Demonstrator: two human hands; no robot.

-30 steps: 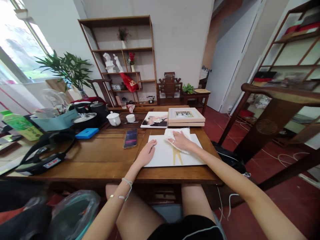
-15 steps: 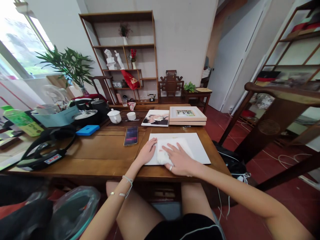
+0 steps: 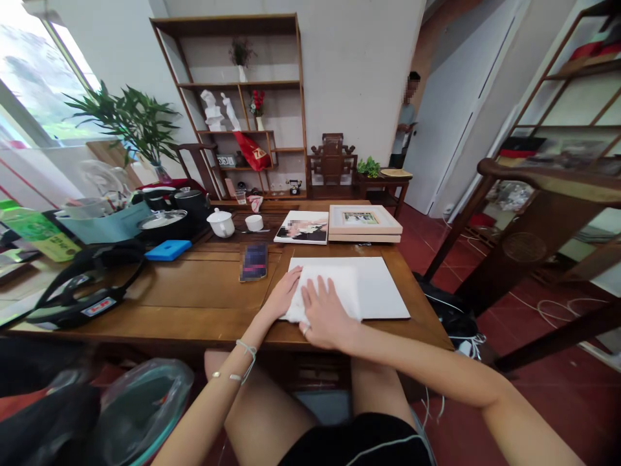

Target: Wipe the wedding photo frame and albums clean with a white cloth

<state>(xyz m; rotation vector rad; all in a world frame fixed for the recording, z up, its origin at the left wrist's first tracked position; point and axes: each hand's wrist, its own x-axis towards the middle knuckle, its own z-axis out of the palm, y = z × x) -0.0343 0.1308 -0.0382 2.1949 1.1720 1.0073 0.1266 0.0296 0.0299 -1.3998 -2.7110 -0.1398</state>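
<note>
A flat white board (image 3: 383,288) lies on the wooden table (image 3: 208,294) in front of me. On its left part is a soft white cloth or tissue (image 3: 347,285), somewhat blurred. My right hand (image 3: 323,314) rests flat on this, fingers spread and a ring on one of them. Beside it, my left hand (image 3: 286,292) lies along the board's left edge with fingers stretched out. To the left of the board is a phone (image 3: 253,262) with a blurred-out screen.
Behind the board are a photo panel (image 3: 301,228) and stacked picture frames (image 3: 365,223). A white lidded cup (image 3: 222,223), a blue box (image 3: 168,250) and a black headset-like device (image 3: 87,291) stand leftward. A lined bin (image 3: 145,408) is below. A person (image 3: 406,123) stands at the doorway.
My right hand has slid left across the board, and the white cloth has shifted left with it. My left hand stays at the board's edge. A person has appeared in the doorway.
</note>
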